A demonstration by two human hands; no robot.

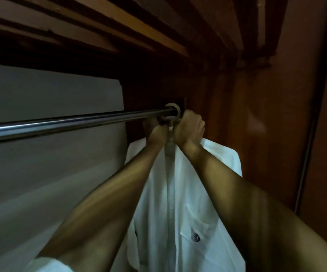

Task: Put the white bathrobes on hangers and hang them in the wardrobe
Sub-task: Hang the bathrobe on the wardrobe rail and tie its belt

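Observation:
A white bathrobe [180, 203] hangs below the right end of a metal wardrobe rail [76, 122], its front facing me, with a chest pocket bearing a dark emblem. A pale hanger neck [170, 146] rises from its collar to a hook at the rail's end fitting [173, 107]. My left hand [157, 132] is closed around the hanger just under the rail. Right beside it, my right hand [190, 128] is fisted on the hanger top and robe collar. The hanger's shoulders are hidden inside the robe.
The rail runs from the left edge to a round socket in the dark wooden side panel [266, 114]. Wooden slats [139, 26] form the top overhead. A grey back wall [50, 163] lies behind the rail. White cloth [49, 265] shows at the bottom left.

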